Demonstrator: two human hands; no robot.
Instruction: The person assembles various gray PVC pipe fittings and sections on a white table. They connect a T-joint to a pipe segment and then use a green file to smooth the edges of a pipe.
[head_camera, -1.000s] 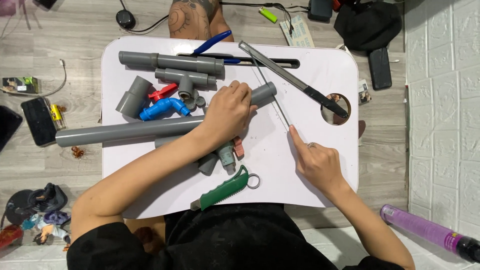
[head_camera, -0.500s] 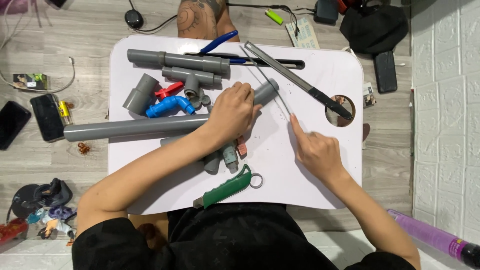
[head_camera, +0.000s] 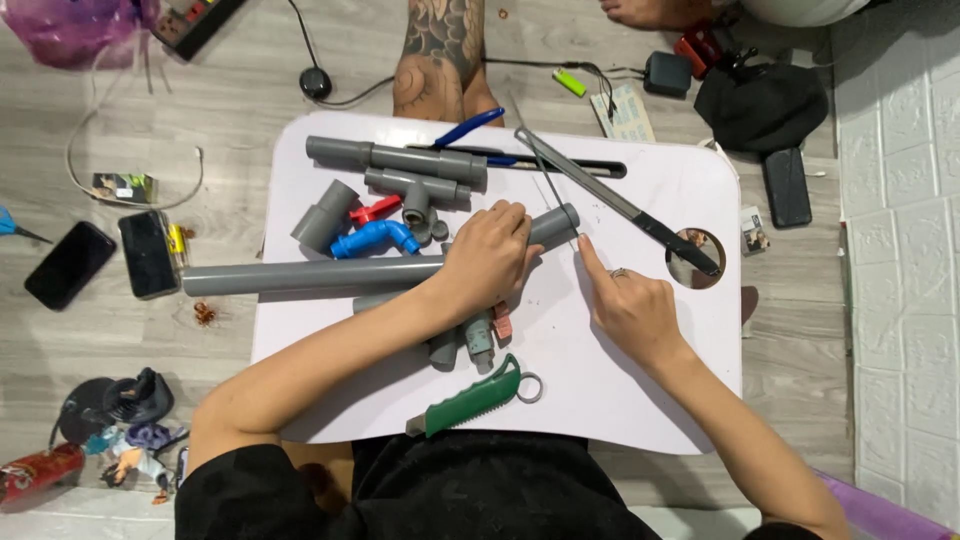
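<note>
A long grey pipe (head_camera: 300, 276) lies across the white low table (head_camera: 620, 400). My left hand (head_camera: 488, 258) is shut around it near its right end. Just right of that end is my right hand (head_camera: 632, 308). Its forefinger is stretched out along the near end of a thin metal blade (head_camera: 540, 160), its other fingers are curled, and the blade runs up and away across the pipe end. Small grey fittings (head_camera: 470, 338) lie under my left wrist. A green-handled saw (head_camera: 470, 400) rests at the table's near edge.
Behind the pipe lie a grey tee assembly (head_camera: 400, 160), a grey coupling (head_camera: 325, 215), a blue elbow (head_camera: 375, 238), a red fitting (head_camera: 376, 209), blue-handled pliers (head_camera: 470, 125) and a black-handled knife (head_camera: 625, 208). Phones (head_camera: 150, 255) lie on the floor at left. Another person's tattooed leg (head_camera: 440, 55) is beyond the table.
My right hand and the thin blade have shifted slightly toward the pipe end. My left hand keeps its hold on the pipe. The camera view has moved a little.
</note>
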